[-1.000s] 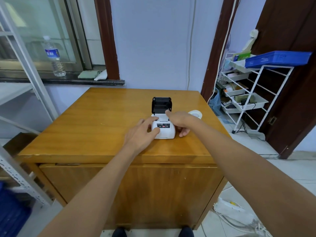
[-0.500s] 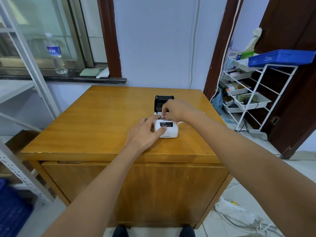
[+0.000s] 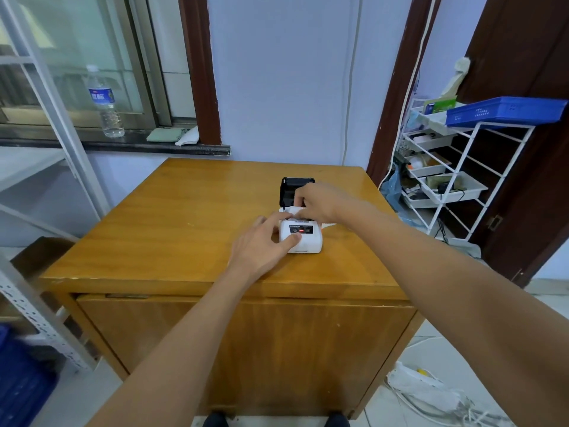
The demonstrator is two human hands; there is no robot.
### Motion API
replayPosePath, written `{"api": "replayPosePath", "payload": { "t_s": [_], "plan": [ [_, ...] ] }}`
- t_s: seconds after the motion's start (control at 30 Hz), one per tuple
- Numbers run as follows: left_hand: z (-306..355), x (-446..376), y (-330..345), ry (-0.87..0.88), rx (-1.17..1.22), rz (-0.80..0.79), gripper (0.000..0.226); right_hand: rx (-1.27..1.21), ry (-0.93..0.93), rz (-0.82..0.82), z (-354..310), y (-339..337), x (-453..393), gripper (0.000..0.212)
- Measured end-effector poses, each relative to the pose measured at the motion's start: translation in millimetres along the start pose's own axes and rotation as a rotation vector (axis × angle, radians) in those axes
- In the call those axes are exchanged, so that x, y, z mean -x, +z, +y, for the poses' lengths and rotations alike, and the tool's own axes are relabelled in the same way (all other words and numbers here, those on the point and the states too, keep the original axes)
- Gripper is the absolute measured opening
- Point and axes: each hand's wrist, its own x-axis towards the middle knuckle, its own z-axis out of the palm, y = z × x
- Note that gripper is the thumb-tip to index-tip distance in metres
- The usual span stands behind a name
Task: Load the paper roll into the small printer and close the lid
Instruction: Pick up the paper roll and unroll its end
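A small white printer [image 3: 304,241] stands on the wooden table [image 3: 172,235], its black lid [image 3: 291,188] tilted up and open at the back. My left hand [image 3: 261,245] grips the printer's left side, thumb on its front face. My right hand [image 3: 320,201] is closed over the open compartment, fingers pinched on the white paper roll [image 3: 295,210], of which only a small white edge shows. The inside of the compartment is hidden by my fingers.
A white wire rack [image 3: 455,180] with trays and a blue basket [image 3: 505,110] stands right of the table. A water bottle [image 3: 104,103] is on the window ledge behind. A grey metal shelf frame [image 3: 46,97] stands on the left. Cables lie on the floor at the right.
My right hand went from the printer's right side, next to the roll on the table, to above the open compartment with the roll in it. My left hand stayed on the printer.
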Motion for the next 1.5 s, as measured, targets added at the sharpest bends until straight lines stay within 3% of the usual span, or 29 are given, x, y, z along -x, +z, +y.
{"api": "replayPosePath", "payload": {
  "t_s": [0.23, 0.5, 0.67, 0.87, 1.27, 1.37, 1.5],
  "plan": [
    [-1, -1, 2, -0.007, 0.020, -0.002, 0.057, -0.172, 0.077, 0.262, 12, -9, 37, 0.017],
    [-2, 1, 1, 0.002, 0.000, -0.022, 0.058, -0.416, 0.216, 0.382, 29, 17, 84, 0.012],
    [-1, 3, 0, 0.007, 0.023, -0.051, 0.059, -0.530, 0.307, 0.342, 39, 43, 98, 0.010],
    [-4, 0, 3, 0.000, 0.022, -0.046, 0.055, -0.664, 0.322, 0.324, 44, 52, 102, 0.023],
    [-6, -1, 4, 0.002, 0.011, -0.027, 0.052, -0.686, 0.415, 0.188, 50, 57, 96, 0.052],
    [-5, -1, 3, 0.006, 0.005, -0.021, 0.052, -0.731, 0.406, 0.217, 50, 48, 102, 0.042],
    [-5, -1, 4, 0.007, 0.015, -0.025, 0.052, -0.765, 0.436, 0.474, 63, 39, 105, 0.019]
  ]
}}
